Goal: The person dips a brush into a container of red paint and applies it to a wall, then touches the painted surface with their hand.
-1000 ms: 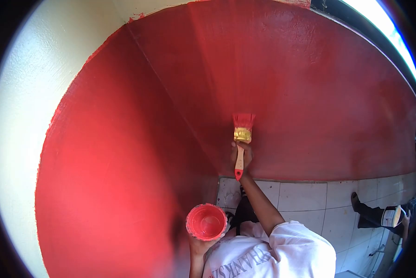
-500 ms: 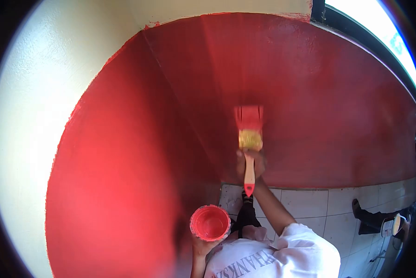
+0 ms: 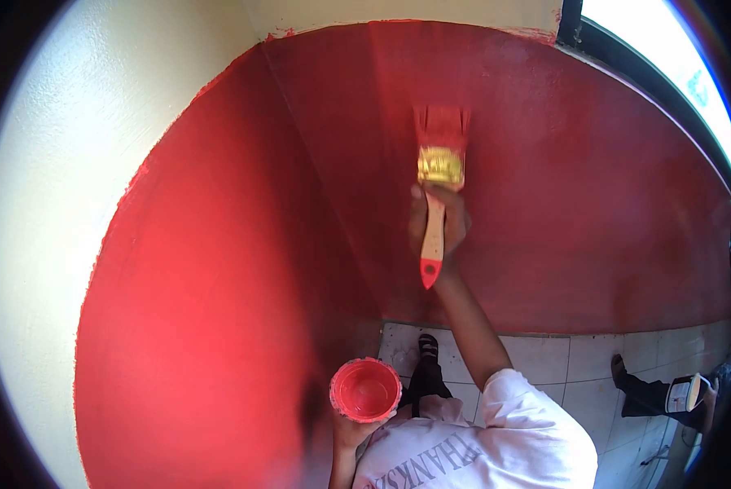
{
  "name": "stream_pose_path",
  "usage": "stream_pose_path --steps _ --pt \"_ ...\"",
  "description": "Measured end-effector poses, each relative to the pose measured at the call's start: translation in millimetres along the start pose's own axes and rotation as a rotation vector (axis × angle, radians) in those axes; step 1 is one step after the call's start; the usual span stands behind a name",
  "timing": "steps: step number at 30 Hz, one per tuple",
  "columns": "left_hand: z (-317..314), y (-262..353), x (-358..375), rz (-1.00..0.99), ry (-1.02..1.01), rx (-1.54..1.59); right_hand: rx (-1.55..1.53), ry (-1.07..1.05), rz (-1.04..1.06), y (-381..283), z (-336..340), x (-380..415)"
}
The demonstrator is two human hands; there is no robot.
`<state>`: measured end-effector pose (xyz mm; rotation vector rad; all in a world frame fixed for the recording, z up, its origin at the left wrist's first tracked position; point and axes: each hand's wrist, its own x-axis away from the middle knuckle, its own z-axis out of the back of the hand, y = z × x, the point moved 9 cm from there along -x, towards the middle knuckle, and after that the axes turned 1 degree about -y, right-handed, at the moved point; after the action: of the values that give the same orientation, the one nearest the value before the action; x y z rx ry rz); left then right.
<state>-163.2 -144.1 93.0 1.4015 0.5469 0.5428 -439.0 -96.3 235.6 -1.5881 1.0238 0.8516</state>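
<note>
My right hand [image 3: 455,218] is closed round the wooden handle of a wide paintbrush [image 3: 441,167]. The brush has a yellow ferrule, a red handle tip and red-coated bristles. Its bristles point up against the red painted wall [image 3: 528,179]; motion blurs them a little. Low in front of my body, my left hand [image 3: 364,429] grips a small round tub of red paint [image 3: 365,389] from beneath and the side. Red paint is smeared on the tub's rim and inner wall. Most of my left fingers are hidden under the tub.
The red area meets a cream wall [image 3: 64,138] along a rough edge at the left and top. A dark-framed window [image 3: 650,73] is at upper right. On the tiled floor [image 3: 536,359], another person's leg [image 3: 642,397] and a white bucket [image 3: 681,394] show at far right.
My right hand has moved the paintbrush up along the red wall. The tub in my left hand has barely shifted. At right, the other person's bucket has moved slightly.
</note>
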Motion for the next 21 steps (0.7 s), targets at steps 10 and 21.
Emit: stream_pose_path --steps 10,21 --pt "6 -15 1 0.03 -0.019 0.011 0.097 -0.175 -0.147 49 26 182" --pt "11 -29 5 0.037 -0.023 -0.002 -0.027 -0.204 0.101 -15 21 79"
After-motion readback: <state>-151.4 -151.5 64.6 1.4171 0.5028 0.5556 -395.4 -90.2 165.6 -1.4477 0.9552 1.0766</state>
